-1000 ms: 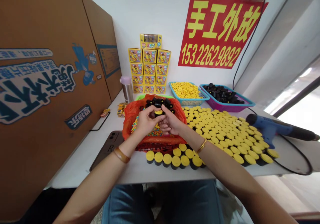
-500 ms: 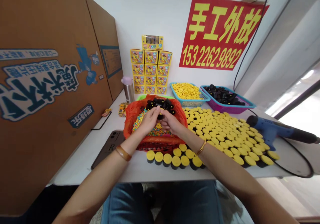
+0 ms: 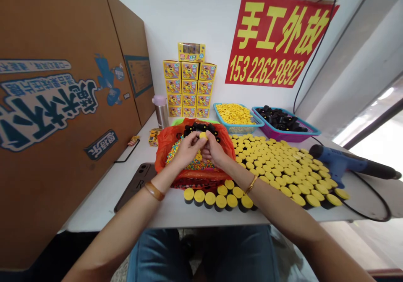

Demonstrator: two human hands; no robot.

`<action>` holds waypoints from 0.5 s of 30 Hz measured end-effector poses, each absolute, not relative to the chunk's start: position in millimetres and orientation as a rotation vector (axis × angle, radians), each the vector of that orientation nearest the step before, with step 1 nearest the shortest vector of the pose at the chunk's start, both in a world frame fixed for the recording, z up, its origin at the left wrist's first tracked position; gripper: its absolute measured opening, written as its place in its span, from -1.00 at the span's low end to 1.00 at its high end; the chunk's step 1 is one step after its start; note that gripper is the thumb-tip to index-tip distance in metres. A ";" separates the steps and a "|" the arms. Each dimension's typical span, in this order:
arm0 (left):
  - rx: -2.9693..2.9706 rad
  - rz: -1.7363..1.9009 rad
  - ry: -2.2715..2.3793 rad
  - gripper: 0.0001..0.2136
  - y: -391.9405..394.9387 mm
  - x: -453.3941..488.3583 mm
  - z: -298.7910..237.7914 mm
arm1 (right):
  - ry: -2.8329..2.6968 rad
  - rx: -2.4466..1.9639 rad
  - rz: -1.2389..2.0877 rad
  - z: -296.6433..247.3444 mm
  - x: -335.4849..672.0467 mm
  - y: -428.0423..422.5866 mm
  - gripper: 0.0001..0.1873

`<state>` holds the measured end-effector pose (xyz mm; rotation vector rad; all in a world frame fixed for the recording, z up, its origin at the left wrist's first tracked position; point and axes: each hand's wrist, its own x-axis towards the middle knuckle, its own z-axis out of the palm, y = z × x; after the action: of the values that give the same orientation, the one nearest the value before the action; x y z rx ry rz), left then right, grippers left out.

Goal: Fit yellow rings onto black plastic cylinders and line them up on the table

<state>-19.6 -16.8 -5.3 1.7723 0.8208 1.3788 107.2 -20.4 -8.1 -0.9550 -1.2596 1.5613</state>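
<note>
Over the red plastic bag (image 3: pixel 163 149), my left hand (image 3: pixel 186 151) and my right hand (image 3: pixel 215 151) meet, both closed on one small black cup whose yellow lid (image 3: pixel 203 135) faces up between the thumbs. Fingers cover most of the cup's body. Below them the bag holds many small colourful candy beads (image 3: pixel 172 152) and a loose yellow disc (image 3: pixel 199 157). Black cups (image 3: pixel 199 127) lie at the bag's far side. In front of the bag stand several black cups with yellow lids (image 3: pixel 210 198).
Many yellow-lidded cups (image 3: pixel 277 164) cover the right side of the table. Behind are a basket of yellow lids (image 3: pixel 235 114) and a basket of black cups (image 3: pixel 280 119). A blue power tool (image 3: pixel 338 162), a phone (image 3: pixel 135 185), a flask (image 3: pixel 161 113) and stacked boxes (image 3: pixel 189 87) stand around; a large carton (image 3: pixel 69 118) borders the left.
The cup in my hands has turned so that its yellow lid shows on top, between both thumbs. Half a second ago its dark body faced me. The surrounding things have stayed in place.
</note>
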 end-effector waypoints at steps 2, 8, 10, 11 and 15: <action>1.857 1.385 0.865 -0.73 -18.3 -19.4 -1.9 | -1.290 -0.947 1.637 -5.6 108.8 -19.7 -0.37; 1.952 1.654 1.205 -0.77 -79.5 -60.5 8.7 | -1.364 -1.074 1.233 -8.8 125.8 -7.9 -0.40; 1.958 1.579 1.300 -0.79 -114.5 -83.1 -3.0 | -1.532 -1.202 0.957 -12.7 134.5 -3.6 -0.59; 1.975 1.468 1.332 -0.80 -130.9 -93.1 -12.2 | -1.691 -1.269 0.843 -14.6 137.8 -2.5 -0.71; 2.061 1.090 1.449 -0.73 -171.3 -113.9 -53.8 | -2.363 -1.485 0.507 -18.5 138.3 -6.6 -0.82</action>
<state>-113.9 -171.3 -53.8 2.0607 1.4492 1.0898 138.3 -6.6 -18.5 -1.4855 -2.3627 0.5067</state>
